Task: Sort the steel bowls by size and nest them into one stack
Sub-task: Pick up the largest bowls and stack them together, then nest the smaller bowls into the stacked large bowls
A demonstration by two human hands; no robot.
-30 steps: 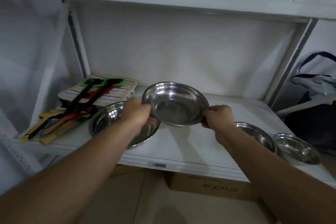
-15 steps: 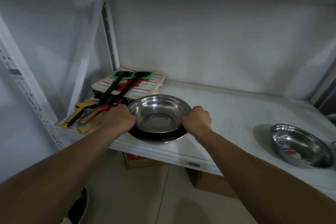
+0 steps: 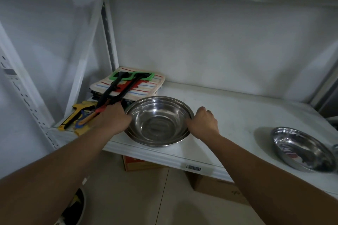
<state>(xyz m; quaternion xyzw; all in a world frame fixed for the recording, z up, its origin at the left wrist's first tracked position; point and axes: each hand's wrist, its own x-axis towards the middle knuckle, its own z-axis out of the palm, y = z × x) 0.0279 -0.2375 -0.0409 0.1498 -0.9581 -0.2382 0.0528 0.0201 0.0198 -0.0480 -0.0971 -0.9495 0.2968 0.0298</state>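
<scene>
A steel bowl [image 3: 158, 121] sits nested inside a slightly wider steel bowl [image 3: 165, 143] near the front left of the white shelf [image 3: 236, 113]. My left hand [image 3: 114, 119] grips the inner bowl's left rim and my right hand [image 3: 203, 123] grips its right rim. Only the lower bowl's rim shows beneath. Another steel bowl [image 3: 302, 149] lies alone at the shelf's right end, and a sliver of a further shiny item [image 3: 335, 147] shows at the frame's right edge.
Striped folded cloths [image 3: 146, 87] with black-handled, green-headed tools [image 3: 124, 86] lie behind the stack at the left. Yellow and orange tools [image 3: 80, 115] sit beside the left upright post. Cardboard boxes [image 3: 215, 188] stand under the shelf.
The bowl held in the air a second ago has come down to the left into the wider bowl and now sits lower in it. My view has shifted left.
</scene>
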